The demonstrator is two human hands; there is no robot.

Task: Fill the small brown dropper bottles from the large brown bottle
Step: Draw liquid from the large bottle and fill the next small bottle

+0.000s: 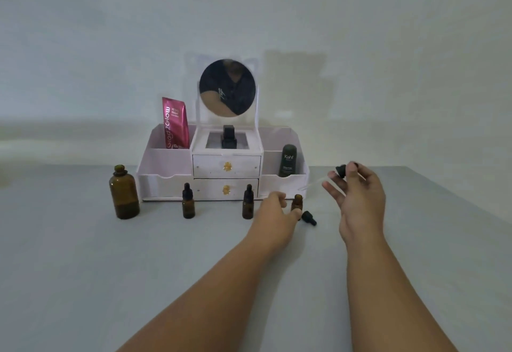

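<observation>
The left hand [277, 209] reaches forward over the grey surface [83, 268], its fingers curled around the base of an uncapped small brown dropper bottle [297, 202] that stands upright just in front of the white cosmetic organizer [169, 163]. The right hand [357, 193] is raised above the surface to the right, pinching a black dropper cap [341, 171] between thumb and forefinger, the other fingers spread loosely; its thin glass pipette [313, 184] slants down toward the open bottle without reaching it. A second black dropper cap [309, 218] lies on its side on the surface just right of that bottle. Two capped small dropper bottles [188, 204] [248, 205] stand upright further left, in front of the organizer's lower drawer. The large brown bottle [124, 192], open at the neck, stands at the far left, beside the organizer's corner and well apart from both hands.
</observation>
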